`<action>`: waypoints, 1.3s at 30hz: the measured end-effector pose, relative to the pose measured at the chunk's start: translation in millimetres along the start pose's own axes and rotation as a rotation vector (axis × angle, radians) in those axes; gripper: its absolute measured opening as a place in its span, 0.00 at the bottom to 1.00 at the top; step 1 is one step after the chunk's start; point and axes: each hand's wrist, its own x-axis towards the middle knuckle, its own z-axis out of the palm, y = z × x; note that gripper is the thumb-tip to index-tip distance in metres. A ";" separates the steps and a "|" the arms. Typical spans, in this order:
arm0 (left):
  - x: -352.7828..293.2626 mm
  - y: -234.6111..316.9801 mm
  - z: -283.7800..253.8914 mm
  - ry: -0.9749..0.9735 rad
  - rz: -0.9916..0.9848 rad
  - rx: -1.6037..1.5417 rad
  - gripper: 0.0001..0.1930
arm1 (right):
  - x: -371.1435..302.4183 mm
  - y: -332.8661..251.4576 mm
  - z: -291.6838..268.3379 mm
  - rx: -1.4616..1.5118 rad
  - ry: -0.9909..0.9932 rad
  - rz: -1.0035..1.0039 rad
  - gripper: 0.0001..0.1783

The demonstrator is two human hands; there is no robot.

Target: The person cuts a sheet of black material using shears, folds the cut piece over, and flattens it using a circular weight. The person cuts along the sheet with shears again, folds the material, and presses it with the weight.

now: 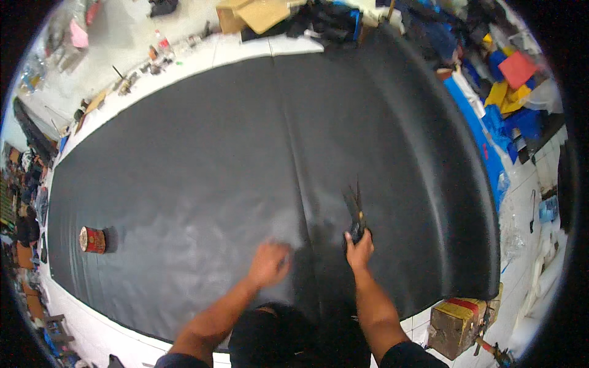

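Observation:
A wide sheet of black leather-like material (202,141) lies spread over the floor in front of me. My right hand (360,247) is closed around the handles of a pair of black scissors (356,208), whose blades point away from me, slightly parted, over the sheet. Left of a long crease, my left hand (270,262) is held low over the sheet with its fingers curled. Blur and the turn of the hand hide what it holds, if anything. A red tin (93,240) stands on the sheet at the far left.
The sheet's right side rises into a thick roll or fold (451,178). A worn cardboard box (455,325) sits by its near right corner. Coloured scraps (509,92) are heaped at the far right. An open carton (254,15) and small bottles (161,42) stand beyond the far edge.

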 end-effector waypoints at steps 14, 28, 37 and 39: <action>-310.4 158.5 -30.2 0.238 -0.278 -0.012 0.18 | -448.0 293.9 -214.7 -0.221 -0.002 0.561 0.23; -340.6 207.7 -76.9 0.093 -0.416 -0.104 0.20 | -485.3 350.0 -205.2 -0.322 -0.244 0.598 0.18; -318.3 223.8 -48.0 -0.038 -0.286 0.087 0.28 | -345.6 199.4 -169.9 -0.266 -0.404 -0.190 0.33; -323.2 233.6 -58.1 -0.064 -0.255 0.259 0.28 | -320.5 163.3 -132.5 -0.178 -0.340 -0.293 0.41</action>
